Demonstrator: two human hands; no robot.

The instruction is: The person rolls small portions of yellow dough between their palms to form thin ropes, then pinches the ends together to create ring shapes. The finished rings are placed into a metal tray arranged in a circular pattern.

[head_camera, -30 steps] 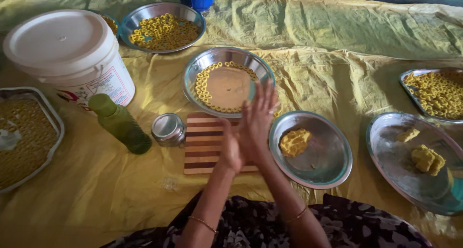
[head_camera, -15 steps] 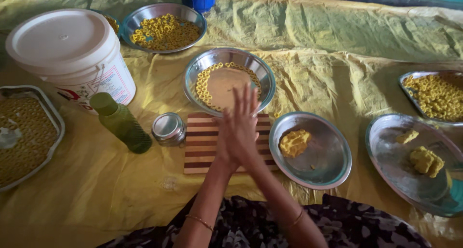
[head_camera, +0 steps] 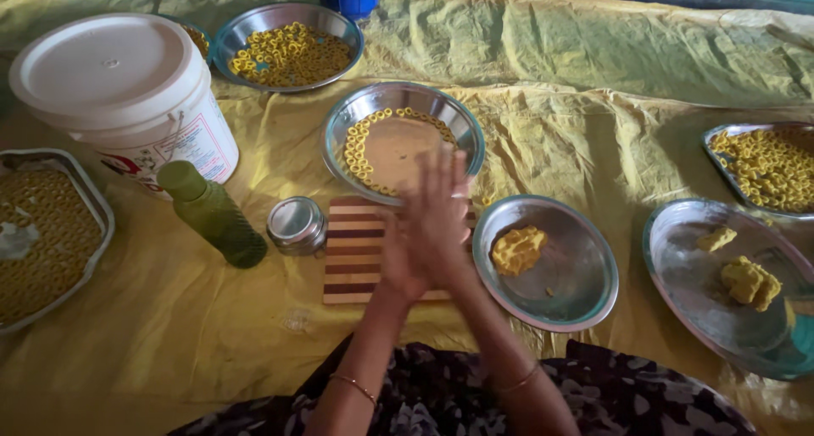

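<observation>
She sits on the floor with both palms pressed flat together above the striped wooden board, the left hand under and behind the right hand, fingers stretched out and blurred. To my eye this is the rolling step: a bit of dough being worked between the palms. The dough itself is hidden between them, so I cannot tell its shape, or say for certain that a piece is there at all. Neither grip is clenched; the hands lie open against each other, pressing rather than grasping.

Just beyond her fingertips stands the steel bowl, with small yellow rings laid around its inner edge and the middle bare. To her right a steel plate carries a lump of yellow dough (the nearest supply, it seems).

Whatever follows would call for gentle, even pressure, I'd judge, since such soft dough breaks easily.

A green bottle and a small steel tin stand left of the board.
</observation>
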